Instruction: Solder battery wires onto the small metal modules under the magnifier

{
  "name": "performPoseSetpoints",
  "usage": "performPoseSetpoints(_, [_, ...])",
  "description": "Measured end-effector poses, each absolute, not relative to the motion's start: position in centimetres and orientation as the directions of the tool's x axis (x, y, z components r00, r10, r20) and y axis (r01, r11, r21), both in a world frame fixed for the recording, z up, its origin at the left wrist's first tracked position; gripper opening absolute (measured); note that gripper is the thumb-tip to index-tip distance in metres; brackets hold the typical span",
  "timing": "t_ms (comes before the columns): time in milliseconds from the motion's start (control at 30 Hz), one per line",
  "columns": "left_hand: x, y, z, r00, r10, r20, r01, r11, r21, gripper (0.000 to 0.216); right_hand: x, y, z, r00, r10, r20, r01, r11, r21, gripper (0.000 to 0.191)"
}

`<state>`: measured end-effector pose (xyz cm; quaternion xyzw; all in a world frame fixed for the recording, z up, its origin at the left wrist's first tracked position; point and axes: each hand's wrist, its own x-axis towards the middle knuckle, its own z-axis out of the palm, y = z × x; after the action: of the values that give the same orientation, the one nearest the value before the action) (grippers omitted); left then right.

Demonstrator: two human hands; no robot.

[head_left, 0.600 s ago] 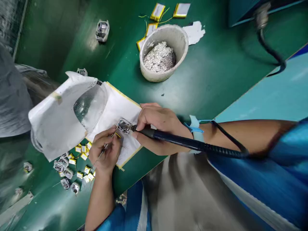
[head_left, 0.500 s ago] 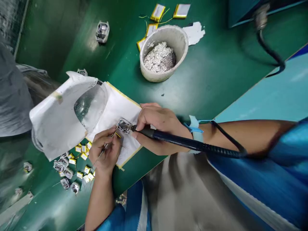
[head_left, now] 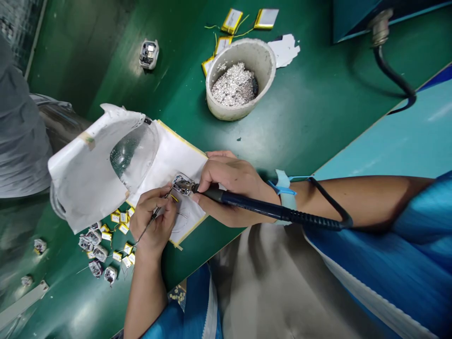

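Note:
My right hand [head_left: 233, 186] is closed round a dark soldering iron [head_left: 261, 209], whose tip touches a small shiny metal part [head_left: 181, 184] on a white pad [head_left: 176, 157]. A black cord runs back from the iron along my forearm. A pale blue strap [head_left: 286, 190] circles my right wrist. My left hand [head_left: 153, 223] is pinched on thin tweezers [head_left: 148, 227] whose points reach the same part from the left. Both hands rest on the pad near the green bench's front edge.
A paper-covered magnifier [head_left: 102, 162] hangs over the pad's left side. A grey bowl [head_left: 263, 59] of silver scraps stands behind. Flat battery cells [head_left: 231, 20] lie at the back, another small part [head_left: 149, 52] at far left. Several small parts and cells [head_left: 102, 252] lie left of my arm.
The view has shifted slightly. Both hands stay on the part with the iron and the tweezers in nearly the same place.

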<state>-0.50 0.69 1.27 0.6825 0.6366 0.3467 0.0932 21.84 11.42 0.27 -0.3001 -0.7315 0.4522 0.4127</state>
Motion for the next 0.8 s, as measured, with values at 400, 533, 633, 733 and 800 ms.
performPoseSetpoints(400, [-1.1, 0.6, 1.2, -0.019, 0.954, 0.298, 0.8, -0.164, 0.577, 0.025, 22.0, 11.6, 0.4, -0.452, 0.823, 0.345, 0.039, 0.404, -0.914, 0.02])
performPoseSetpoints(533, [-1.0, 0.7, 1.8, -0.032, 0.944, 0.33, 0.767, -0.189, 0.613, 0.024, 22.2, 11.7, 0.7, -0.398, 0.851, 0.343, 0.027, 0.384, -0.923, 0.021])
performPoseSetpoints(633, [-1.0, 0.6, 3.0, -0.098, 0.889, 0.448, 0.772, -0.216, 0.598, 0.013, 22.2, 11.8, 0.6, -0.332, 0.861, 0.386, 0.002, 0.41, -0.912, 0.021])
performPoseSetpoints(733, [-0.7, 0.7, 3.8, -0.082, 0.879, 0.47, 0.862, -0.174, 0.475, 0.024, 22.2, 11.9, 0.4, -0.293, 0.866, 0.406, -0.008, 0.422, -0.907, 0.02])
performPoseSetpoints(800, [0.0, 1.0, 3.6, 0.005, 0.943, 0.332, 0.93, -0.126, 0.344, 0.029, 22.4, 11.8, 0.3, -0.285, 0.872, 0.398, -0.006, 0.414, -0.91, 0.02])
